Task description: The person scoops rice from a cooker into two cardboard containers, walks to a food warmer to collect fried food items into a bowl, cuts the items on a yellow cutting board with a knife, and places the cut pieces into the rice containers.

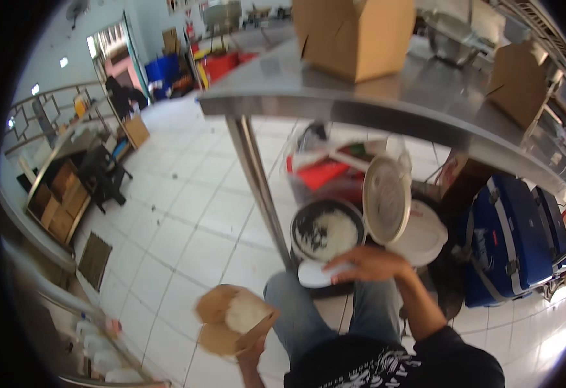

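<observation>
My left hand [251, 350], low and left of my knees, holds an open brown paperboard food box [215, 339] with white rice [245, 313] inside. My right hand [372, 264] is over the near side of an open rice cooker [294, 233], its fingers at a smooth white piece [318, 275]; whether they grip it is unclear. White rice [336, 234] lies in the cooker's dark pot, with part of the pot's bottom showing. The cooker's round lid [386, 200] stands raised at its right side.
Above the cooker runs a steel table [273, 104] with a leg [258, 194]; folded cardboard boxes [380, 43] and a metal bowl [450, 41] stand on it. Under it are a red-filled plastic bag [321, 169], a white lidded container [421, 235] and blue cooler bags [511, 242]. A person [120, 94] is far left.
</observation>
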{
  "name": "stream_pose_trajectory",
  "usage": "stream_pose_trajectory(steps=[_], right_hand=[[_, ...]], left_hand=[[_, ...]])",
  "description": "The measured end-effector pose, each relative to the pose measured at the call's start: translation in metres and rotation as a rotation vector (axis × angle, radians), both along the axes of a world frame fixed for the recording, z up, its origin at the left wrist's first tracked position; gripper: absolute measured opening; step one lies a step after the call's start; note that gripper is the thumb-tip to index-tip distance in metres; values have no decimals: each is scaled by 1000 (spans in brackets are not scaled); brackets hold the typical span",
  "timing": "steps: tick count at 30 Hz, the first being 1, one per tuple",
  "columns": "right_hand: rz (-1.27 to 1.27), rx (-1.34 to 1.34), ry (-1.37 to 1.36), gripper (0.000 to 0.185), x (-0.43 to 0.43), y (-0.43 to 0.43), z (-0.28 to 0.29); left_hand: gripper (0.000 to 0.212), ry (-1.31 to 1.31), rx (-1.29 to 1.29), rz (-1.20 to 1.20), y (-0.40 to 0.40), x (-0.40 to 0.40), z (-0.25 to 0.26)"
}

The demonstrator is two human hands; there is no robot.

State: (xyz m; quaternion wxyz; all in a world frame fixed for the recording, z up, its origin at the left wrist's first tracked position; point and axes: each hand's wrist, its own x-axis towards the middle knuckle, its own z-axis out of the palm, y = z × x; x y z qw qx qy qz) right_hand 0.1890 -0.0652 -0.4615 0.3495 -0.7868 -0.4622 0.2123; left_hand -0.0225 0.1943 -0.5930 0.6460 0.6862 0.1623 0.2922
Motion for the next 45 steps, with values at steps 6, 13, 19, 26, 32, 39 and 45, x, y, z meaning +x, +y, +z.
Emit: stream_pose_trajectory(steps=[6,13,19,26,32,39,45], right_hand=[[38,20,215,40,-28,-9,-43],[26,20,214,42,-35,-17,-70],[30,41,176,43,-47,-22,-66],[38,89,218,45,-60,-39,-84],[16,82,186,42,-67,-39,-74],[-11,254,224,39,-75,-40,-78],[-50,209,261,46,-69,-41,-88]], left_hand=[[59,-410,465,-30,46,81,186],[58,-776,728,-444,-62,142,337],[72,-579,718,-331,-169,169,373],[63,-193,1134,88,-201,184,384],[64,-780,1071,26,-268,175,386],[79,-392,1294,-166,-304,200,432],[34,-462,1192,-257,-285,200,433]])
